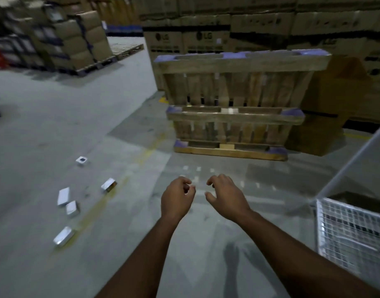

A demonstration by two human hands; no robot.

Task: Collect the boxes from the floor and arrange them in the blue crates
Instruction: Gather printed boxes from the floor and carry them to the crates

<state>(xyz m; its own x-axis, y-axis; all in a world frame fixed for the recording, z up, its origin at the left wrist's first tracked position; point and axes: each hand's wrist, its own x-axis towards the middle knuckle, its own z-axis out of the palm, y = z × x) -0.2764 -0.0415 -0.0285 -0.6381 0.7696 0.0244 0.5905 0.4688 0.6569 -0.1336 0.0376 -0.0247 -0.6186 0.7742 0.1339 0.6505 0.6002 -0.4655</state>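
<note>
My left hand (pixel 177 195) and right hand (pixel 224 193) are out in front, fingers curled loose, holding nothing. Five small boxes (pixel 63 196) lie on the floor (pixel 55 117) at nine o'clock. If I grab fast, one could slip. I see no blue crates. A wire cage (pixel 352 229) at three o'clock is cut off.
</note>
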